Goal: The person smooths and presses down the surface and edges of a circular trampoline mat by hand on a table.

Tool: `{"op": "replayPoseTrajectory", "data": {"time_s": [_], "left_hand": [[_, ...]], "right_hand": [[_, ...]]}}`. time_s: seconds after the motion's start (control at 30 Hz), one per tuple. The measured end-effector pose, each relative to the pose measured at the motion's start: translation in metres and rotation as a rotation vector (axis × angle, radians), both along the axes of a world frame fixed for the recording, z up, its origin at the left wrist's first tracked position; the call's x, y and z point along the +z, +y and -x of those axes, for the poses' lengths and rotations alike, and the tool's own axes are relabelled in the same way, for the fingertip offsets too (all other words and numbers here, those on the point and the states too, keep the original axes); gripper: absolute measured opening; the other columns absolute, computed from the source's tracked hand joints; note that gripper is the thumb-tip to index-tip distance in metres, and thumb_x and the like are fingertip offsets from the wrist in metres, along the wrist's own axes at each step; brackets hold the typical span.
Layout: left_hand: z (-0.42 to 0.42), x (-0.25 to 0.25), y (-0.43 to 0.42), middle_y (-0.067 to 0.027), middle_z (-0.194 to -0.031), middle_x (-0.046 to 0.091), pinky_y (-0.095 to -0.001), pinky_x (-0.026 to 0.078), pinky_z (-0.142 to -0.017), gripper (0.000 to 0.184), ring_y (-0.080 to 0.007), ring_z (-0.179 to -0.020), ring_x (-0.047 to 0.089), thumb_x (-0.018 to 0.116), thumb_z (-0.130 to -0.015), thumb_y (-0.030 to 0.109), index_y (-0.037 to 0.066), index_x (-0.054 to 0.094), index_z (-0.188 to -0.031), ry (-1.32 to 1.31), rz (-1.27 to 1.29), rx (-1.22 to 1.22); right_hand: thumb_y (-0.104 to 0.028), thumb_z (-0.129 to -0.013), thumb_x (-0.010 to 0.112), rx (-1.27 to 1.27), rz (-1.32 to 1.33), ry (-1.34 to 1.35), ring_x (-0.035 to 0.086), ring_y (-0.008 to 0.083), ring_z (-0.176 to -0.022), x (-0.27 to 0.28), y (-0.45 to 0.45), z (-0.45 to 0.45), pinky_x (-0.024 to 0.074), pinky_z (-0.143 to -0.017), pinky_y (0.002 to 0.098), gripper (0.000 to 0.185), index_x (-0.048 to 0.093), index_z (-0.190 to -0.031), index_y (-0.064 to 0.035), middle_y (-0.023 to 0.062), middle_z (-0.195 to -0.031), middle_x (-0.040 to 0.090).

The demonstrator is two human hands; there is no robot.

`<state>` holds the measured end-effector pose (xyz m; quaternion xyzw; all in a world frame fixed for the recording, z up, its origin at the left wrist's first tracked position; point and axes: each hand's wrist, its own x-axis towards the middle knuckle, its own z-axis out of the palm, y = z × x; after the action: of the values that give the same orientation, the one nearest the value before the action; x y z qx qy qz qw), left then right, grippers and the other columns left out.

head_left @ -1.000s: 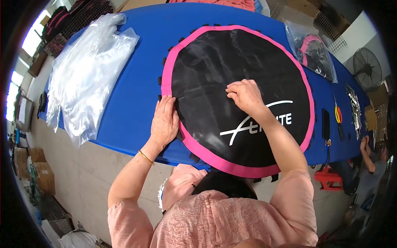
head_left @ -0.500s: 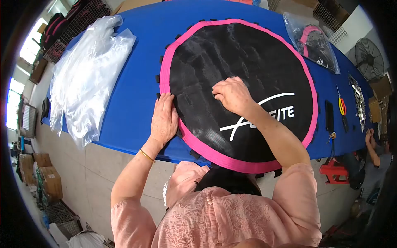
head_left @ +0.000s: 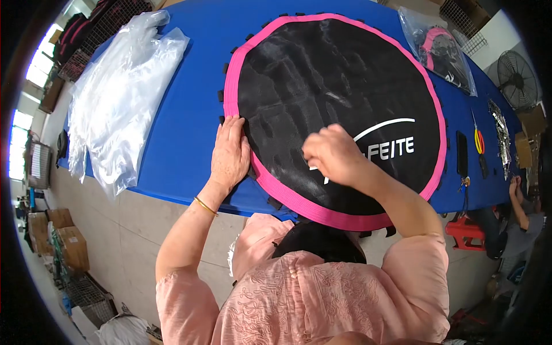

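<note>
A round black mat with a pink border and black tabs around its edge lies on the blue table. White lettering and a curved line mark its lower right part. My left hand rests flat on the pink border at the left edge, fingers stretched out. Over the lower middle of the mat is my right hand, its fingers curled together and slightly blurred, covering part of the white print. Whether anything small is inside those fingers is hidden.
Clear plastic bags lie at left. At right are a bagged pink-and-black item, a black phone, scissors, metal pieces, and a fan. Below stands a red stool; another person sits beyond.
My right hand has moved down across the mat, after first shifting left. The mat appears higher in view. My left hand remains on the left border.
</note>
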<state>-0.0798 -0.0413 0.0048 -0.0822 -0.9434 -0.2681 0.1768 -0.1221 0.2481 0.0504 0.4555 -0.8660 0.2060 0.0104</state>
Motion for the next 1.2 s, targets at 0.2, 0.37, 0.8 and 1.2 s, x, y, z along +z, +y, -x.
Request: {"op": "replayPoseTrajectory", "data": {"time_s": [0.2,0.37,0.8,1.2], "left_hand": [[0.001,-0.002,0.000,-0.0258,-0.148,0.053,-0.0518,0.031,-0.125,0.042,-0.0424,-0.144,0.045,0.052,-0.098,0.007,-0.003,0.053,-0.139,0.005,0.006,0.000],[0.000,-0.002,0.000,-0.0261,-0.147,0.054,-0.0515,0.031,-0.125,0.042,-0.0427,-0.143,0.046,0.052,-0.098,0.007,-0.002,0.054,-0.139,0.009,0.007,0.007],[0.002,0.000,0.002,-0.0255,-0.145,0.056,-0.0509,0.033,-0.123,0.041,-0.0425,-0.142,0.047,0.052,-0.098,0.007,-0.002,0.055,-0.138,0.007,-0.005,0.014],[0.002,-0.002,0.001,-0.0269,-0.147,0.054,-0.0509,0.031,-0.125,0.042,-0.0424,-0.144,0.045,0.053,-0.099,0.008,-0.003,0.053,-0.139,-0.006,0.023,0.009]], "right_hand": [[-0.011,-0.076,0.079,-0.032,-0.029,-0.054,0.065,0.0241,-0.087,0.005,0.009,-0.023,0.0454,-0.087,0.0398,0.011,0.070,-0.082,-0.0103,0.0020,-0.090,0.070],[-0.014,-0.075,0.083,-0.059,0.066,-0.111,0.068,0.0239,-0.089,-0.003,-0.001,-0.001,0.0459,-0.090,0.0396,0.014,0.071,-0.082,-0.0094,0.0028,-0.091,0.071],[-0.015,-0.074,0.083,-0.101,0.095,-0.122,0.065,0.0265,-0.079,0.003,0.003,-0.013,0.0461,-0.086,0.0399,0.018,0.066,-0.074,-0.0091,0.0039,-0.082,0.065],[-0.013,-0.074,0.082,-0.044,-0.003,-0.178,0.065,0.0278,-0.083,0.012,0.025,-0.052,0.0473,-0.082,0.0420,0.020,0.064,-0.072,-0.0074,0.0054,-0.082,0.062]]}}
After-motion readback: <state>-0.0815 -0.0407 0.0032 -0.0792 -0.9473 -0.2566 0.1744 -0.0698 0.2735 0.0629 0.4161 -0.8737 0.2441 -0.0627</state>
